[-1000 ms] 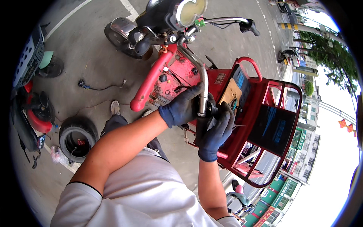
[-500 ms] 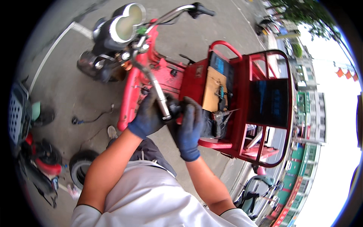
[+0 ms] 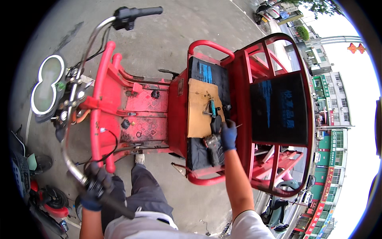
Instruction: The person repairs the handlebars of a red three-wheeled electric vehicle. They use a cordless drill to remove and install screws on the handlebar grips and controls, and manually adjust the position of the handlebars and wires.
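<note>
Gripped the near end of the chrome handlebar [image 3: 73,169], at left, with the left hand [image 3: 96,178], curling gloved fingers around it by the black grip [image 3: 120,208]. Showed, farther right, a black seat [image 3: 195,157] bearing cardboard [image 3: 198,107], a teal-handled tool [image 3: 213,108] and a drill [image 3: 213,149], then the right hand [image 3: 229,135] just beyond them, with fingers partly hidden; could not tell how far open or whether holding anything. Seemed to want a steady left hold and light right touch, sparing the drill a knock.

Gloved left hand [image 3: 96,181] around handlebar [image 3: 75,170]; gloved right hand [image 3: 229,135] over black seat [image 3: 197,153], near drill [image 3: 214,148], cardboard [image 3: 198,107].
</note>
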### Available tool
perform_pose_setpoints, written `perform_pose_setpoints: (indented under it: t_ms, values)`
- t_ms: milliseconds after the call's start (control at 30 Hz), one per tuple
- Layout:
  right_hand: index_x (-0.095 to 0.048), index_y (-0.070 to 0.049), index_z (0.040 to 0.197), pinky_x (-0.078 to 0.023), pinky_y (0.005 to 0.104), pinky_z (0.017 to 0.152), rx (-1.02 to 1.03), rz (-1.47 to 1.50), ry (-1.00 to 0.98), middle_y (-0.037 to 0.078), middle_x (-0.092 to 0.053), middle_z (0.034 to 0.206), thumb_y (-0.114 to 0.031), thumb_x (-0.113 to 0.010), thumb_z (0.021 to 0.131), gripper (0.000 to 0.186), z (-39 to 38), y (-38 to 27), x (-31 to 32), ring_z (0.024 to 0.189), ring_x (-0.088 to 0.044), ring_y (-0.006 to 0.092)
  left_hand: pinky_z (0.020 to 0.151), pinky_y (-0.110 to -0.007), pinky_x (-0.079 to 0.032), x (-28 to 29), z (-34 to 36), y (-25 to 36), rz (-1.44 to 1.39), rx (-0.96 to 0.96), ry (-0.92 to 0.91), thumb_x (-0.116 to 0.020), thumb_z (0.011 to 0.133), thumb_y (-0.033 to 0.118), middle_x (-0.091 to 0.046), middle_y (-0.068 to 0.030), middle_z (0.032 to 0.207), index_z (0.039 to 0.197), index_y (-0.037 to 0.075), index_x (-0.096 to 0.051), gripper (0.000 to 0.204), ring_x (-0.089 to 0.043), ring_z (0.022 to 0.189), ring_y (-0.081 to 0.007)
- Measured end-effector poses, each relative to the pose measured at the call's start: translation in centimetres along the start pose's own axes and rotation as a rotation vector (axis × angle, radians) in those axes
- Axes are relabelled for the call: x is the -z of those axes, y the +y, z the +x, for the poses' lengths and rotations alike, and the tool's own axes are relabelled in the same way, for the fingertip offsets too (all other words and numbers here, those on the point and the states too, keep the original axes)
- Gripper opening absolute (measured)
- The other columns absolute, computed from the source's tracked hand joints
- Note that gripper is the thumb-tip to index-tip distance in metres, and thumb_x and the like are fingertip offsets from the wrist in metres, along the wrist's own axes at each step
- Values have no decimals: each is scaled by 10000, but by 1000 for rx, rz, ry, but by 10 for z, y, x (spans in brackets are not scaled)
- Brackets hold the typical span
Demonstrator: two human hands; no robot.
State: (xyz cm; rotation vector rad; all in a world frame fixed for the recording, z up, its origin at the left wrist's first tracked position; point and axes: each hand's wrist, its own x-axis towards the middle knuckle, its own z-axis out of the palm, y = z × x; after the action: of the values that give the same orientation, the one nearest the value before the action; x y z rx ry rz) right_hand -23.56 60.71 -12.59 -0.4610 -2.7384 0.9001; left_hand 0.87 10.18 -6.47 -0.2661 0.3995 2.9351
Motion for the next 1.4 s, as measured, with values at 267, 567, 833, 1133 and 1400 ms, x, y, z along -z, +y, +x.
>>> perform_pose_setpoints:
  t_ms: [267, 567, 833, 1133, 1400]
  values:
    - [-425, -33, 1383, -405, 446, 1042, -189, -432, -94, 287, -487, 1338, -342, -736, 695, 816, 150, 84, -42, 1241, -482, 413, 552, -399, -390, -18, -8, 8, -1, -7, 63, -329, 1031, 314, -346, -38, 728, 895, 121, -348, 236, -396, 607, -215]
    - [-522, -15, 1314, -428, 426, 1016, 151, -472, -183, 254, -505, 1336, -313, -723, 722, 692, 199, 112, -60, 1246, -491, 382, 543, -400, -391, -19, 14, 10, -3, -3, 96, -335, 1029, 316, -349, -41, 722, 891, 120, -350, 241, -399, 601, -217]
    - [-692, -34, 1043, -492, 407, 902, 158, -605, -193, 187, -685, 1068, -276, -700, 764, 370, 204, 108, -52, 1028, -646, 326, 535, -400, -391, -12, 22, 9, -17, -5, 79, -341, 1028, 318, -352, -43, 717, 888, 118, -351, 245, -402, 595, -218]
    - [-684, -27, 918, -489, 450, 826, -5, -392, -11, 214, -675, 951, -234, -637, 794, 245, 197, 128, -75, 927, -638, 385, 526, -401, -392, -8, 13, 8, -25, -17, 78, -347, 1026, 321, -355, -46, 711, 884, 116, -352, 249, -405, 589, -220]
    - [-686, -15, 897, -491, 458, 811, 12, -461, -36, 233, -678, 922, -213, -639, 776, 236, 192, 128, -67, 907, -644, 397, 518, -401, -392, -7, 13, 10, -25, -18, 69, -352, 1025, 323, -358, -48, 706, 881, 115, -353, 253, -408, 584, -221]
